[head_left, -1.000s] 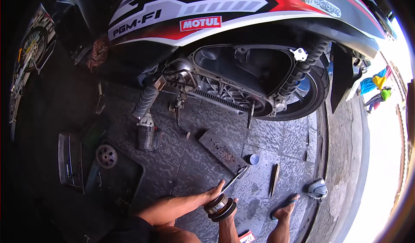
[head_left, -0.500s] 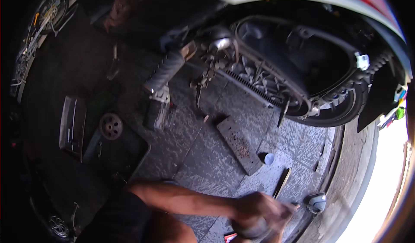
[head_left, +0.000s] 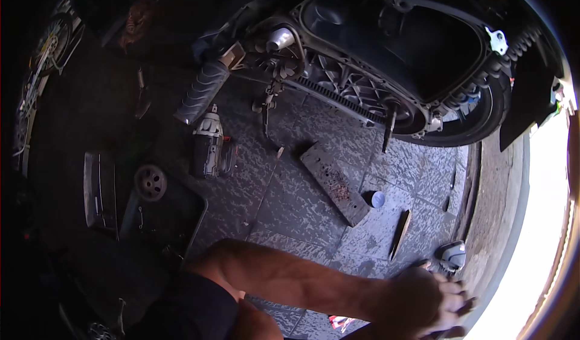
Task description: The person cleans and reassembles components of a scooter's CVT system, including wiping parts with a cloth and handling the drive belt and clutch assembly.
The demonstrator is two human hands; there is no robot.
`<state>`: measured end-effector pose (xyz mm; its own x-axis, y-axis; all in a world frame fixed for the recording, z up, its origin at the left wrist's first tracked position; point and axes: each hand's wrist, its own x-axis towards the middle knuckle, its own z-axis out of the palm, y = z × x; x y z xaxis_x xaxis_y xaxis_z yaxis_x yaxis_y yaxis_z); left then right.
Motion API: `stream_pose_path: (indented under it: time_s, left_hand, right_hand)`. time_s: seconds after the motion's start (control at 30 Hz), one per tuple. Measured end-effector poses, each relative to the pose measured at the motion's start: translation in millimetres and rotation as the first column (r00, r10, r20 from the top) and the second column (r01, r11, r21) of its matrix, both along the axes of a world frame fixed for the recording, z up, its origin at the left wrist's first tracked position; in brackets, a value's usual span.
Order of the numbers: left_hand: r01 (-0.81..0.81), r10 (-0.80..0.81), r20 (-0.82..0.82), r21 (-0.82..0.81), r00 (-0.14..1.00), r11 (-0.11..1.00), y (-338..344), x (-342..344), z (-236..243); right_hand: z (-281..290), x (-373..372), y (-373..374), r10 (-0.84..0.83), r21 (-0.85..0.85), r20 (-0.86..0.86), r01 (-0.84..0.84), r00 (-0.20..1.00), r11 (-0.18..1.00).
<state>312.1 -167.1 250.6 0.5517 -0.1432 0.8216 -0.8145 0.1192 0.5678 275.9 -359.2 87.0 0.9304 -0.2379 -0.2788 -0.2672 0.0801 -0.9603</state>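
Note:
My left arm reaches from the lower left across to the right, over my dark-clothed lap. At its end my left hand (head_left: 418, 297) is in shadow, with several bent, separated fingers in the light beyond it. I see nothing held there. It is nearest to a grey rounded thing (head_left: 452, 255) on the floor and a dark strip with a pale edge (head_left: 400, 236). My right hand cannot be clearly told apart; a dark forearm-like shape lies below the left one. Close to the arms, a red-and-white packet (head_left: 342, 322) shows in part.
A scooter's opened engine casing (head_left: 338, 77) and rear wheel (head_left: 492, 119) stand ahead. On the tiles lie a long block (head_left: 329, 180) with brown crumbs, a small bluish round lid (head_left: 377, 200) and an impact wrench (head_left: 208, 146). At left are a round holed wheel (head_left: 150, 183) and a narrow metal tray (head_left: 92, 189).
My left hand has moved right, nearer the grey rounded thing, and its blur has lessened. The scooter and floor things have shifted in the picture as the view turned.

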Motion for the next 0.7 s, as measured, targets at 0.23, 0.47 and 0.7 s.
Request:
stream_pose_path:
  time_s: [0.23,0.47,0.7]
  left_hand:
    - [0.079,-0.123,-0.970,-0.142,-0.210,0.987,5,-58,-281]
    - [0.061,0.555,-0.822,0.565,0.130,0.823,19,-44,-246]
    - [0.151,0.829,-0.486,0.874,0.275,0.462,33,-54,-268]
  right_hand:
    - [20,62,-10,-0.019,0.099,0.150,0.004,0.989,0.995]
    - [-209,-10,-67,-0.173,-0.410,-0.129,0.106,0.977,0.906]
    - [-194,86,-167,-0.134,-0.972,-0.062,-0.029,0.989,0.235]
